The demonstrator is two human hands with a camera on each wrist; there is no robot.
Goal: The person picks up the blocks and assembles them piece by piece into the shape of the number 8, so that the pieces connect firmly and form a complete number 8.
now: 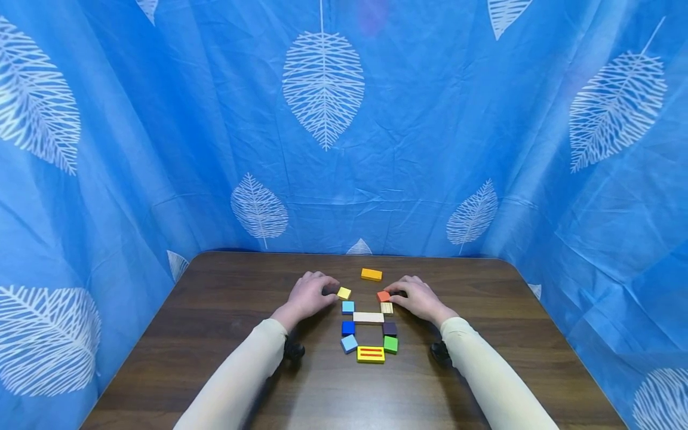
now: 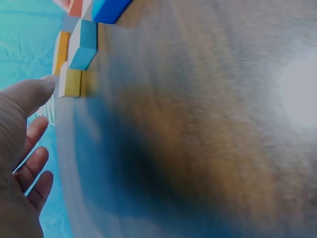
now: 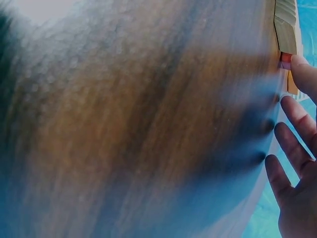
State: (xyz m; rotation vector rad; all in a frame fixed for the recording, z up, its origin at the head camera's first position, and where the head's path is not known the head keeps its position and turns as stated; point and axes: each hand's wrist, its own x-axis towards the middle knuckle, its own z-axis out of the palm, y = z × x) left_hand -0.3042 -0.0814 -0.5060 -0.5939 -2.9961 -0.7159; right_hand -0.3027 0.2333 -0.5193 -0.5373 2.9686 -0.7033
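My left hand (image 1: 310, 294) is beside a small yellow block (image 1: 344, 293), its thumb and fingers spread apart. In the left wrist view the thumb (image 2: 37, 94) is close to that yellow block (image 2: 71, 80), and the index finger is hidden. A red-orange block (image 1: 383, 296) is pinched by my right hand (image 1: 419, 297) between thumb and index finger, just behind a striped wooden block (image 1: 387, 308). The right wrist view shows the right thumb (image 3: 303, 72) against the red block (image 3: 286, 59), with the other fingers loosely bent. A light-blue block (image 1: 348, 307) lies in front of the yellow one.
An orange block (image 1: 371, 275) lies behind both hands. Towards me are a pale plank (image 1: 368, 318), a dark-blue block (image 1: 348, 328), a dark purple block (image 1: 389, 329), a tilted light-blue block (image 1: 349, 344), a green block (image 1: 390, 344) and a yellow block with red stripes (image 1: 371, 355). Blue curtains surround the wooden table (image 1: 226, 334).
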